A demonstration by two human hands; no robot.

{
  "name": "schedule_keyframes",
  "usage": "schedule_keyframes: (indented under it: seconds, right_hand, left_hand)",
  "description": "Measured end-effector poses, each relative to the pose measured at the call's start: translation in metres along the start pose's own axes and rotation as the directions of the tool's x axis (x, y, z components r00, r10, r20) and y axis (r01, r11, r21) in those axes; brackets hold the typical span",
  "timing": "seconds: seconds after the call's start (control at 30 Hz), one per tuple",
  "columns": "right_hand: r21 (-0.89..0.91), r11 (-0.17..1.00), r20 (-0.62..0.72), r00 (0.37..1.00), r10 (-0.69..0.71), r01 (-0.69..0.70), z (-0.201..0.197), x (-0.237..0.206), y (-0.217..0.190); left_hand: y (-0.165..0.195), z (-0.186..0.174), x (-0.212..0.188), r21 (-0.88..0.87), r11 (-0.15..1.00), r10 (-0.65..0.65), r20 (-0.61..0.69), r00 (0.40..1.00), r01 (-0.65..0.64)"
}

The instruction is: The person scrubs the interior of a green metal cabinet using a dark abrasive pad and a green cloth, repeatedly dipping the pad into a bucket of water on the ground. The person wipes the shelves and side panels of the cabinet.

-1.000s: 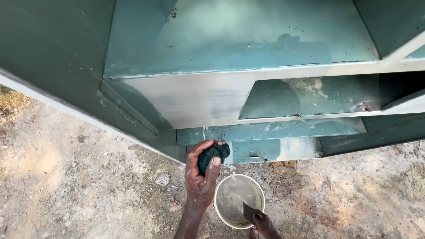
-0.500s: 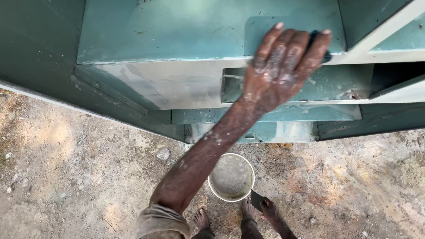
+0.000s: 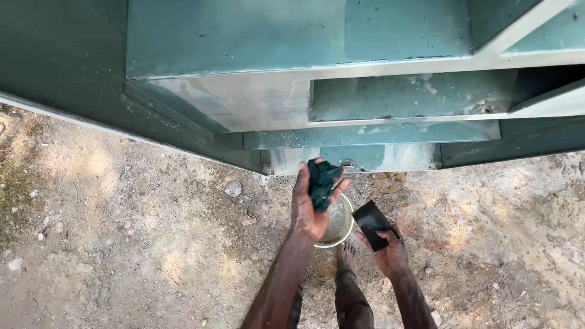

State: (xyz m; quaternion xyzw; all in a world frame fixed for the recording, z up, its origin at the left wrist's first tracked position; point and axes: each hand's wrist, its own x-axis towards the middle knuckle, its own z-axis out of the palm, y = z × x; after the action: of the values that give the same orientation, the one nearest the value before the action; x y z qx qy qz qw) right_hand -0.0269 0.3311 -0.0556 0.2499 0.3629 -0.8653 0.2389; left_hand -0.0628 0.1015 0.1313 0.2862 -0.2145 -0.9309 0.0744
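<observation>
Two hands low now: left hand (image 3: 312, 204) back off green frame (image 3: 292, 36), clutching wet dark rag (image 3: 321, 183) over bucket (image 3: 339, 224); right hand (image 3: 390, 253) gripping black sheet (image 3: 373, 223).

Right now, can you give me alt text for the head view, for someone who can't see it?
Seen from above, the left hand holds a dark green cloth over a small pale bucket, while the right hand holds a dark flat sheet. Both are in front of a teal metal frame on sandy ground.

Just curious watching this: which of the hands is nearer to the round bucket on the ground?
Left. The left hand, clutching a dark cloth, overlaps the bucket rim. The right hand, holding a black sheet, sits just beside it.
</observation>
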Motion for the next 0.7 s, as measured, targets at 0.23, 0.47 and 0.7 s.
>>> schedule_keyframes:
  seconds: [0.23, 0.47, 0.7]
  right_hand:
    - [-0.24, 0.794, 0.282, 0.822, -0.494, 0.559, 0.118, -0.037, -0.099]
    - [-0.604, -0.665, 0.79, 0.217, -0.574, 0.441, 0.279, -0.009, -0.131]
    - [-0.637, -0.767, 0.736, 0.234, -0.635, -0.077, 0.278, 0.052, -0.121]
  left_hand:
    - [0.07, -0.032, -0.057, 0.095, 0.985, 0.101, 0.346, 0.933, -0.141]
    - [0.139, 0.178, -0.015, 0.028, -0.565, 0.053, 0.999, -0.003, -0.825]
    - [0.225, 0.145, 0.089, 0.119, -0.844, 0.035, 0.985, 0.169, -0.522]
